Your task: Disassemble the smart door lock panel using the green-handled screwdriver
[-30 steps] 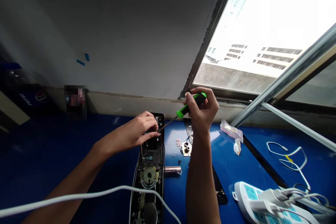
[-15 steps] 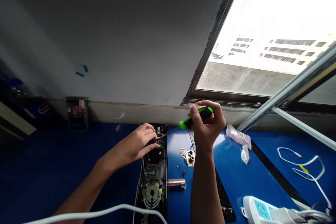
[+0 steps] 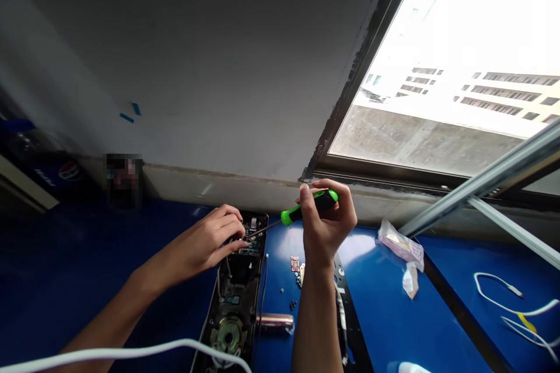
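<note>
My right hand (image 3: pixel 329 227) is closed around the green-and-black handle of a screwdriver (image 3: pixel 311 207). Its thin shaft slants down left to the circuit board (image 3: pixel 250 247) at the far end of a long black device casing (image 3: pixel 245 280). Over the board's left side, my left hand (image 3: pixel 221 233) has its fingers bent and its thumb stretched toward the screwdriver tip. Whatever is between those fingertips is too small to make out. Nearer to me in the casing sits a round metal part (image 3: pixel 228 335), with thin wires along the casing's sides.
Small screws (image 3: pixel 293 305), a copper-coloured cylinder (image 3: pixel 276 322) and a small copper-coloured piece (image 3: pixel 294 263) lie right of the casing. A black panel (image 3: pixel 352 326) is partly behind my right forearm. A white cable (image 3: pixel 131 353) crosses the foreground. A plastic packet (image 3: pixel 400 242) lies farther right.
The view has shifted, so hands and casing appear farther left and slightly lower. The screwdriver is still in my right hand, its tip still at the board beside my left fingers.
</note>
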{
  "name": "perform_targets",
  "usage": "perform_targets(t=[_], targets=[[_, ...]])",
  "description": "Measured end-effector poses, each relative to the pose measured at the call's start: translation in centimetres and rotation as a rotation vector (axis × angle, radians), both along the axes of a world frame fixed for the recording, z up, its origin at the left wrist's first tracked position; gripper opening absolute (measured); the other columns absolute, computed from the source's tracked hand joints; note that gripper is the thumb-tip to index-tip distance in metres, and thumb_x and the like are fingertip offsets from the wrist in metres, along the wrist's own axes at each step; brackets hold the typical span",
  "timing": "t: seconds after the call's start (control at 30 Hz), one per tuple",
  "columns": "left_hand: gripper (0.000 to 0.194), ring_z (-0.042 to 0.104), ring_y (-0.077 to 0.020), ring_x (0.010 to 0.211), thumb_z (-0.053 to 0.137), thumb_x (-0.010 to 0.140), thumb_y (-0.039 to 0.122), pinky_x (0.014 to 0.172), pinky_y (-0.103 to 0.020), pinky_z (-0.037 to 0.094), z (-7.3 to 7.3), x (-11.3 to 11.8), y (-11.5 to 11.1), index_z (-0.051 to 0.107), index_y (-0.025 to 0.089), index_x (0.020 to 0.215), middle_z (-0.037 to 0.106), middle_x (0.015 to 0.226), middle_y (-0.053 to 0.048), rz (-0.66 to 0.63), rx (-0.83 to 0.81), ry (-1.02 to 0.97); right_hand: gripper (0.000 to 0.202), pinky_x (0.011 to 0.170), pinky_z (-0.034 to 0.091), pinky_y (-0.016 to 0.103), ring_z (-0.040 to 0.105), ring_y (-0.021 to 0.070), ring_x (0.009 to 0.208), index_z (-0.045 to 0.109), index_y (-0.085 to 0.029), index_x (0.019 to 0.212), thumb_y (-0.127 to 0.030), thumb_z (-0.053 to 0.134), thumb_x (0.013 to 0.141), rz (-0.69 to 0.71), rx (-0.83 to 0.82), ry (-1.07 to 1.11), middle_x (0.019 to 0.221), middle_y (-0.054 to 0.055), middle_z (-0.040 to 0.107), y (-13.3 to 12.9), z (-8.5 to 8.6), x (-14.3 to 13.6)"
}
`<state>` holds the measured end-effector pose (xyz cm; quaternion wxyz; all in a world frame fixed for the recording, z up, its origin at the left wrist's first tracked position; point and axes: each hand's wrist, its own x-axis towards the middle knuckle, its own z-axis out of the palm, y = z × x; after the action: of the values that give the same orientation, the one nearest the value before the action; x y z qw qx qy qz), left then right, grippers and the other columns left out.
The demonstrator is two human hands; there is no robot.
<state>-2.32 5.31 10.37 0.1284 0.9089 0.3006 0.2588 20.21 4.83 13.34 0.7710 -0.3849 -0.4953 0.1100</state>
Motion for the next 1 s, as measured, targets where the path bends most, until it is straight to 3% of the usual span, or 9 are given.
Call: perform_targets(t=[0.2, 0.43, 0.63, 1.0], targets=[[0.014, 0.059, -0.0254, 0.112, 0.059, 0.105, 0.028, 0.091, -0.034, 0.052, 0.4, -0.3, -0.3, 0.066, 0.019, 0.097, 0.069, 0.099, -0.008, 0.019, 0.014, 0.044, 0.016, 0.051, 0.053, 0.028, 0.063, 0.0139, 0.057, 0.063, -0.026, 0.090, -0.032, 0.078, 0.086, -0.017, -0.018, 0.043, 0.067, -0.004, 0.063, 0.7, -0.4, -0.3], [0.015, 0.060, -0.0234, 0.111, 0.056, 0.106, 0.029, 0.089, -0.033, 0.052, 0.8, -0.6, -0.6, 0.066, 0.019, 0.102, 0.069, 0.107, -0.009, -0.056, -0.052, 0.053, 0.014, 0.052, 0.052, 0.028, 0.061, 0.0127, 0.055, 0.065, -0.026, 0.091, -0.030, 0.077, 0.086, -0.041, 0.007, -0.004, 0.066, -0.004, 0.062, 0.1, 0.4, -0.3], [0.016, 0.059, -0.0239, 0.113, 0.057, 0.106, 0.031, 0.091, -0.034, 0.052, 0.3, -0.6, -0.5, 0.065, 0.018, 0.101, 0.069, 0.102, -0.007, -0.102, -0.078, 0.039, 0.016, 0.053, 0.054, 0.028, 0.062, 0.0121, 0.055, 0.067, -0.024, 0.093, -0.028, 0.079, 0.084, -0.049, 0.033, -0.045, 0.066, -0.005, 0.063, -0.2, 0.8, -0.5], [0.013, 0.058, -0.0250, 0.114, 0.059, 0.105, 0.028, 0.093, -0.036, 0.053, -0.3, -0.8, -0.1, 0.067, 0.019, 0.101, 0.070, 0.104, -0.008, -0.078, -0.063, 0.089, 0.015, 0.053, 0.054, 0.026, 0.060, 0.0107, 0.055, 0.065, -0.024, 0.092, -0.029, 0.078, 0.085, -0.121, 0.031, -0.103, 0.068, -0.006, 0.060, -0.1, 0.5, -1.9]])
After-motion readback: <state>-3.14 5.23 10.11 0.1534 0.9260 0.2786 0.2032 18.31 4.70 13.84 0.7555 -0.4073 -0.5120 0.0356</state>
